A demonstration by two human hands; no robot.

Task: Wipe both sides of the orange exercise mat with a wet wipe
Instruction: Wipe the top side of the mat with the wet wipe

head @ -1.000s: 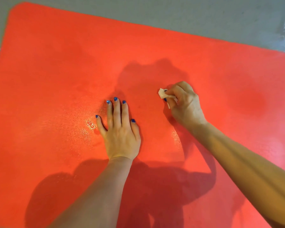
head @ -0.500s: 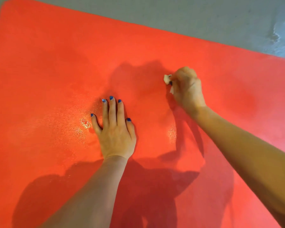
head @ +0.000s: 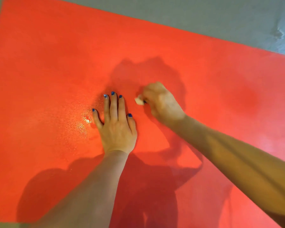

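— Where's your left hand?

— Flat on the orange exercise mat, your fingers straight and close together, palm down, holding nothing. A wet, shiny patch sits just beside your little finger.

— And your right hand?

— Its grip is curled round a small wadded wet wipe, pressed to the mat just beside your left fingertips. The hand is blurred.

— The mat itself?

— Spread flat on the grey floor, filling most of your view.
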